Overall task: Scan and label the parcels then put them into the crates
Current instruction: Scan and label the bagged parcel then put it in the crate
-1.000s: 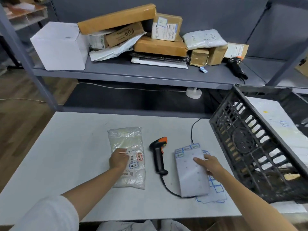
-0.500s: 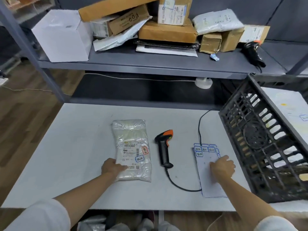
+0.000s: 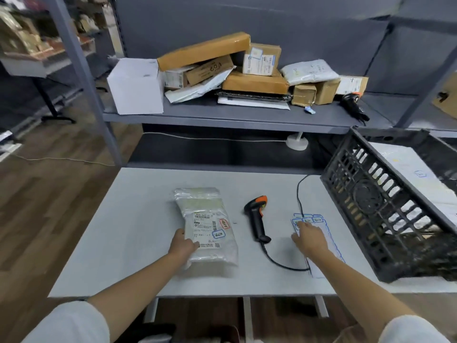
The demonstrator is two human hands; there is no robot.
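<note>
A clear plastic parcel (image 3: 206, 224) lies on the white table (image 3: 128, 231), with a shipping label, a red sticker and a blue sticker on it. My left hand (image 3: 182, 243) grips the parcel's near left edge. An orange and black barcode scanner (image 3: 257, 220) lies to its right, its cable curling toward the sticker sheets. My right hand (image 3: 309, 237) rests with fingers spread on the sheet of blue-framed stickers (image 3: 321, 233). A black plastic crate (image 3: 385, 209) sits tilted at the table's right end, with a white parcel (image 3: 408, 174) inside.
The grey shelf (image 3: 247, 115) behind the table carries a heap of brown cardboard boxes (image 3: 254, 81), white mailers and a white box (image 3: 136, 85). A second black scanner (image 3: 352, 105) lies at the shelf's right. A shelf post (image 3: 84, 78) stands at the left.
My left hand slid from the parcel's middle to its near left edge and took hold. My right hand laid the sticker sheet flat and now reaches toward its top. The camera tilted up.
</note>
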